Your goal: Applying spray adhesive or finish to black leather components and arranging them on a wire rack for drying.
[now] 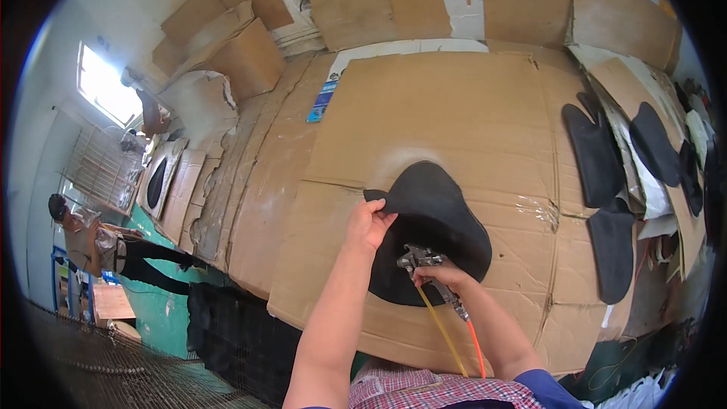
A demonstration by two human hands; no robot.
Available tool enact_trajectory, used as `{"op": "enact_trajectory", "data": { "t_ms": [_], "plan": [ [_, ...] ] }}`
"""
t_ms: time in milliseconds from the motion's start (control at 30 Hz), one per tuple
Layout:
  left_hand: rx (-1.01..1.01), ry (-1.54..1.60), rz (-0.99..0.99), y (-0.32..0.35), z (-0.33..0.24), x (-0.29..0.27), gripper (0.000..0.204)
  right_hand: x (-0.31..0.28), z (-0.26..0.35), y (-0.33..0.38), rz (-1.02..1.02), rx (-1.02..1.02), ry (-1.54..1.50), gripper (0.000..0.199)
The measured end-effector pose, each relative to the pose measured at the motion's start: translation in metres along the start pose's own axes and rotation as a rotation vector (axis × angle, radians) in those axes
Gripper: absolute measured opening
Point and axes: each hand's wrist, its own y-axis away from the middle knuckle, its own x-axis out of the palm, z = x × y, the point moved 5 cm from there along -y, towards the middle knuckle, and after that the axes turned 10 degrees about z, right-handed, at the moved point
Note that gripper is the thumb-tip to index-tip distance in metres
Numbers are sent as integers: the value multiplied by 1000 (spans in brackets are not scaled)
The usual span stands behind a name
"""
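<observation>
A large rounded black sheet [443,197], which looks like rubber or foam, lies on the cardboard-covered table in front of me. My left hand [370,223] pinches its upper left edge and lifts that corner, folding the sheet up a little. In my right hand [447,276] is a metal spray gun [420,257], held low over the sheet's lower part with its head toward the left. A yellow hose and an orange hose run from the gun down toward my body. The gun's trigger is mostly hidden by my fingers.
Several black cut pieces [594,155] lie on the table's right side, beside stacked cardboard [666,204]. Cardboard sheets [522,0] line the back. A person [98,238] stands at the far left near a wire rack [106,155]. Black material [238,333] hangs at the table's front left.
</observation>
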Motion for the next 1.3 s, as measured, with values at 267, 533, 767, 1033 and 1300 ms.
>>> {"op": "enact_trajectory", "data": {
  "t_ms": [267,533,767,1033,1300],
  "plan": [
    [437,341,340,15,-136,19,26,-3,2,-9,-55,12,-191,41],
    [777,189,407,198,-237,-53,38,20,6,3,-121,56,-32,44],
    [952,240,-40,382,-220,-201,51,174,-2,24,195,83,101,54],
    [930,459,-719,515,-110,-365,38,306,-119,-15,557,438,217,62],
    [1103,716,-866,587,-26,-564,45,354,-210,-58,381,685,346,64]
  ]
}}
